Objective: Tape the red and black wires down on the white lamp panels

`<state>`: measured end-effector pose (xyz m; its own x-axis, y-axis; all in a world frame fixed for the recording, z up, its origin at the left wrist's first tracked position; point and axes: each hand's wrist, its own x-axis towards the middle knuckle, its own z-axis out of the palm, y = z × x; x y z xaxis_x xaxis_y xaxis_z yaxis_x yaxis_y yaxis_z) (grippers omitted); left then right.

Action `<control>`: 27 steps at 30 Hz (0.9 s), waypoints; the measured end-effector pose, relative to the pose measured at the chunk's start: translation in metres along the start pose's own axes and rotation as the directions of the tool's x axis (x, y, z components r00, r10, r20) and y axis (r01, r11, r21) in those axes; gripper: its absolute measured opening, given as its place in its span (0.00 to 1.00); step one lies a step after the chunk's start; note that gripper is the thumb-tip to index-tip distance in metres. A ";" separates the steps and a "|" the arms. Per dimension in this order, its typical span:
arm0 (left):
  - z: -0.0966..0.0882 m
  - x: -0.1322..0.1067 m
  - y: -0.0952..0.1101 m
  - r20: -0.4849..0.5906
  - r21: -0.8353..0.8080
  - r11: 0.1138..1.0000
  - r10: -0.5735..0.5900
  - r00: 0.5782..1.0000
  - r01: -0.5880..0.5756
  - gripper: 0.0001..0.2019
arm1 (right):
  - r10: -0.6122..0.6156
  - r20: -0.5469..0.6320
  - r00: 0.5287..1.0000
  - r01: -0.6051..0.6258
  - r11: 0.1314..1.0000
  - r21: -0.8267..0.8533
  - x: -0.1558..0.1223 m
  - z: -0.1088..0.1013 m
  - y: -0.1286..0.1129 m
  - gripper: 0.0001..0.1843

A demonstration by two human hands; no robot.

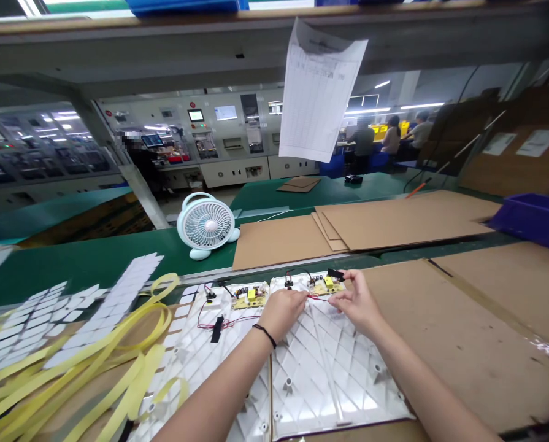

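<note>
My left hand (283, 312), with a black band at the wrist, has its fingertips closed on thin red wires (318, 298) over the right white ribbed panel (324, 368). My right hand (357, 304) holds a short black tape strip (335, 274) at its raised fingertips. Its lower fingers touch the other end of the same wires. Just beyond the hands sits a circuit board with a yellow component (329, 282). On the left white panel (200, 362) are a similar board (250, 297), coiled red wires (230, 323) and another black tape strip (217, 329).
Yellow ribbon strips (131, 344) and white label pieces (113, 301) lie to the left. A small fan (207, 224) stands behind. Cardboard sheets (394, 218) and a blue bin (534, 220) are at the right. A paper sheet (320, 92) hangs from the shelf overhead. People (391, 136) work in the background.
</note>
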<state>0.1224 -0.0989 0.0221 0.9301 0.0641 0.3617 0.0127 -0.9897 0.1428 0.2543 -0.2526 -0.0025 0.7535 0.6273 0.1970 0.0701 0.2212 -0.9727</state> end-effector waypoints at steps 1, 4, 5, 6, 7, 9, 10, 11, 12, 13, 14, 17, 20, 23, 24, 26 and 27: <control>-0.001 0.000 0.000 -0.002 -0.006 1.000 -0.008 1.000 0.008 0.12 | -0.008 0.010 1.000 0.008 1.000 -0.016 0.000 -0.001 0.000 0.30; -0.002 0.001 0.000 0.001 -0.055 0.998 -0.018 1.000 0.018 0.12 | -0.049 -0.005 0.999 0.048 0.990 -0.131 0.004 -0.008 0.000 0.26; -0.002 0.000 -0.001 0.004 -0.089 0.996 -0.022 1.000 0.022 0.12 | -0.060 -0.024 0.998 0.055 0.982 -0.182 0.007 -0.013 0.000 0.25; -0.002 0.000 -0.001 0.005 -0.134 0.990 -0.032 0.999 0.033 0.12 | -0.063 -0.051 0.997 0.049 0.971 -0.235 0.009 -0.020 0.000 0.25; -0.003 0.000 -0.003 0.004 -0.183 0.982 -0.048 0.999 0.048 0.12 | -0.058 -0.086 0.995 0.030 0.956 -0.292 0.012 -0.029 -0.001 0.25; -0.005 -0.001 -0.005 -0.005 -0.255 0.963 -0.090 0.996 0.086 0.13 | -0.042 -0.183 0.982 -0.037 0.911 -0.410 0.019 -0.052 -0.004 0.26; -0.005 -0.001 -0.006 -0.003 -0.279 0.955 -0.110 0.994 0.104 0.13 | -0.044 -0.237 0.971 -0.073 0.884 -0.461 0.021 -0.065 -0.006 0.26; -0.006 -0.001 -0.007 0.007 -0.295 0.948 -0.122 0.993 0.119 0.13 | -0.055 -0.287 0.956 -0.101 0.860 -0.500 0.023 -0.076 -0.007 0.26; -0.006 0.000 -0.007 0.025 -0.304 0.944 -0.126 0.992 0.127 0.13 | -0.064 -0.326 0.943 -0.126 0.838 -0.531 0.025 -0.087 -0.008 0.27; -0.006 0.000 -0.007 0.050 -0.308 0.942 -0.122 0.991 0.131 0.14 | -0.063 -0.352 0.934 -0.155 0.815 -0.559 0.026 -0.095 -0.008 0.27; -0.005 0.002 -0.007 0.079 -0.310 0.941 -0.114 0.990 0.133 0.13 | -0.053 -0.361 0.931 -0.184 0.786 -0.591 0.027 -0.100 -0.007 0.27; 0.002 0.005 -0.007 0.159 -0.281 0.950 -0.096 0.983 0.138 0.10 | 0.012 -0.333 0.943 -0.254 0.672 -0.696 0.028 -0.103 -0.003 0.28; 0.007 0.008 -0.009 0.224 -0.229 0.960 -0.108 0.969 0.160 0.08 | 0.069 -0.301 0.951 -0.275 0.632 -0.725 0.028 -0.097 0.003 0.29; 0.007 0.010 -0.011 0.270 -0.182 0.973 -0.091 0.959 0.144 0.08 | 0.092 -0.294 0.951 -0.288 0.607 -0.741 0.026 -0.094 0.005 0.26; 0.006 0.010 -0.011 0.283 -0.170 0.977 -0.079 0.956 0.130 0.09 | 0.075 -0.294 0.953 -0.279 0.599 -0.751 0.026 -0.094 0.005 0.25; 0.003 0.010 -0.011 0.305 -0.153 0.983 -0.052 0.951 0.103 0.10 | -0.015 -0.307 0.952 -0.234 0.612 -0.756 0.026 -0.092 0.001 0.23; 0.003 0.010 -0.011 0.314 -0.151 0.984 -0.040 0.949 0.091 0.10 | -0.076 -0.320 0.944 -0.201 0.637 -0.744 0.026 -0.089 -0.002 0.22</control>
<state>0.1329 -0.0877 0.0218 0.9970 0.0598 0.0482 0.0419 -0.9491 0.3122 0.3321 -0.3031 -0.0061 0.9156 0.3362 0.2204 0.3793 -0.5409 -0.7507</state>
